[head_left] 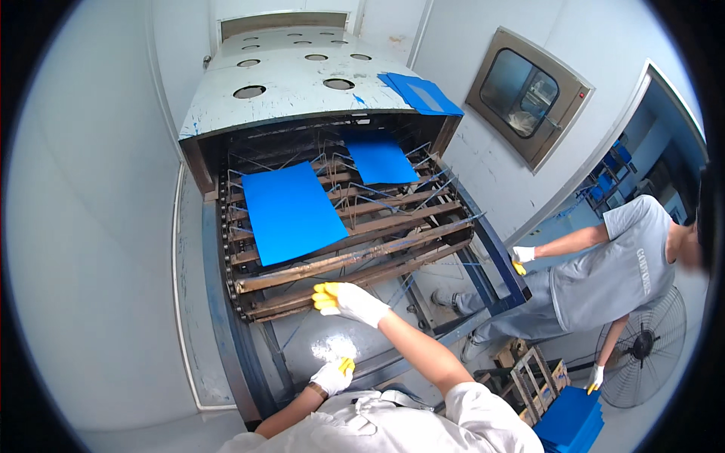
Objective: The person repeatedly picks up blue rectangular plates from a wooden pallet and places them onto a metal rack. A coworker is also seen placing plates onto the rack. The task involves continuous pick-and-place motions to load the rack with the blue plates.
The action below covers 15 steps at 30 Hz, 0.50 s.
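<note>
A large blue sheet (291,211) lies on the wire racks of a conveyor (355,257) that comes out of a grey oven-like machine (291,83). A smaller blue sheet (380,160) lies further back on the racks. My right hand (343,300), in a white glove with yellow fingertips, rests flat on the conveyor's front bar, just below the large sheet and holding nothing. My left hand (333,375), gloved the same way, is curled in a fist against the metal frame below the conveyor.
A co-worker in a grey shirt (612,272) leans in from the right with one gloved hand (521,257) on the blue machine frame. A stack of blue sheets (570,419) sits on a wooden pallet at lower right, beside a floor fan (643,346). More blue sheets (420,93) lie on the machine's top.
</note>
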Available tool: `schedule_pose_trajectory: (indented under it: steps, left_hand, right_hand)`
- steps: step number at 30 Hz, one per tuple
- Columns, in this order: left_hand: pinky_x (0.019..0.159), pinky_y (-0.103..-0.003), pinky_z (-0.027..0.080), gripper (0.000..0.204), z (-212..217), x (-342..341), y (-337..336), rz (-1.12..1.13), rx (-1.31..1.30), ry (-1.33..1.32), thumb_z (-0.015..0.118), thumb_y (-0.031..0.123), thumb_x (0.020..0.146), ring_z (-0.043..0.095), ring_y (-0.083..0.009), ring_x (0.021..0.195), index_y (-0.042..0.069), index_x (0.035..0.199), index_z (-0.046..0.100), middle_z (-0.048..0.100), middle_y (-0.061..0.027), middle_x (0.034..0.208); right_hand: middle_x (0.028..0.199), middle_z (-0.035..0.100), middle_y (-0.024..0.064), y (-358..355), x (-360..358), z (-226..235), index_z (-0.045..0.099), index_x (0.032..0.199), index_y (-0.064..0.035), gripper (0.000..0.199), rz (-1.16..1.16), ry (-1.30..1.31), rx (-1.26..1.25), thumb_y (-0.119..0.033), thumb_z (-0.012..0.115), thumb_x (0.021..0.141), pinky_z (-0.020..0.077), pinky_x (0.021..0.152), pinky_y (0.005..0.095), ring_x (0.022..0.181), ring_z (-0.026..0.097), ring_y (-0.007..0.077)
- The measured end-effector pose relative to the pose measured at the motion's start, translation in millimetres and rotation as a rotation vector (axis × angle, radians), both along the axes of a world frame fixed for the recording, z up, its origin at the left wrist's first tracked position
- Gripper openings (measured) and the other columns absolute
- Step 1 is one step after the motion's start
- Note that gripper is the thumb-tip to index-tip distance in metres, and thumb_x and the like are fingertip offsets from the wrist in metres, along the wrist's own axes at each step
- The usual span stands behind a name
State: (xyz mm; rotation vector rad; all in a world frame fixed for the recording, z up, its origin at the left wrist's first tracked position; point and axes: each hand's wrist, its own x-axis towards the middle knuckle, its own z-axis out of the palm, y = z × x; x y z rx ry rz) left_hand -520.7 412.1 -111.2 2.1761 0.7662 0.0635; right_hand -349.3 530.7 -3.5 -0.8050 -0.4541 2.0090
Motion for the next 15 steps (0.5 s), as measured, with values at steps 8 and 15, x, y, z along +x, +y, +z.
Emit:
schedule_pose_trajectory:
  steps: [8,15]
  left_hand:
    - [0.093,-0.029,0.032,0.031,-11,-11,6,0.091,-0.108,0.155,0.038,0.018,0.08,0.046,-0.0229,0.106,0.001,0.102,0.053,0.054,-0.0117,0.11]
    - [0.093,-0.033,0.032,0.034,26,-16,9,-0.102,0.246,0.222,0.037,0.022,0.082,0.048,-0.0199,0.106,0.007,0.109,0.05,0.051,-0.007,0.116]
  right_hand:
    - [0.102,0.053,0.0097,104,-39,-20,0.046,0.104,-0.0031,0.029,-0.306,0.075,-0.002,-0.026,0.045,0.088,0.0467,0.078,0.035,0.086,0.053,0.0217]
    - [0.075,0.058,0.0047,8,12,118,0.049,0.098,0.0033,0.03,-0.102,-1.323,0.716,-0.022,0.054,0.083,0.0414,0.061,0.0285,0.068,0.051,0.0129]
